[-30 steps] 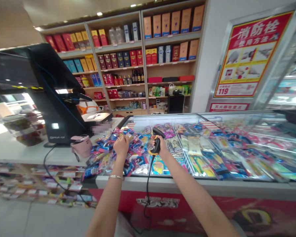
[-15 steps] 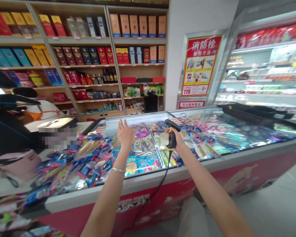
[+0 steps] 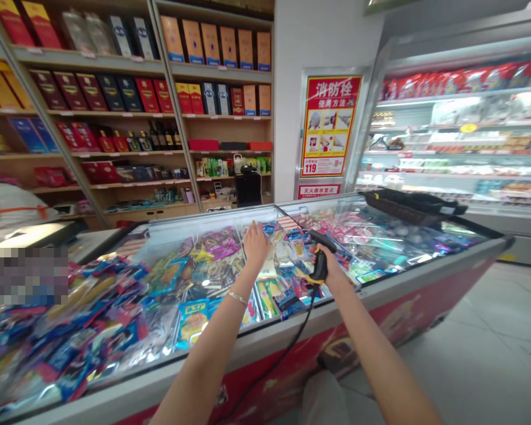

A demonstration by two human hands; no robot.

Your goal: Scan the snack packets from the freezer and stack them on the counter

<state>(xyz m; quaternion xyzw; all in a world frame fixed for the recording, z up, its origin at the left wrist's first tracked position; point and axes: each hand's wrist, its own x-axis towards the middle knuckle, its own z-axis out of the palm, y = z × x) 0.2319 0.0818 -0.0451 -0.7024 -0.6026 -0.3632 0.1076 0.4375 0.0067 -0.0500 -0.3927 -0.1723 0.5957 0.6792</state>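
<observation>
My right hand [image 3: 331, 267] is wrapped round the handle of a black and yellow barcode scanner [image 3: 320, 265], its cable running down over the front edge. Left of it, my left hand [image 3: 255, 243] is over the glass-topped freezer [image 3: 292, 323], fingers apart and nothing held. Colourful ice cream packs [image 3: 216, 245] show under the glass around both hands. On the left part of the freezer top lies a pile of blue and red wrapped packs [image 3: 92, 313].
A black tray [image 3: 402, 206] rests on the freezer's far right end. Shelves of boxes [image 3: 228, 74] stand behind, with a lit display fridge [image 3: 464, 141] at right. Part of a person [image 3: 15, 198] shows at far left.
The view has turned right and things shift left in it. My left hand has moved right over the glass, nearer the scanner. My right hand still grips the scanner.
</observation>
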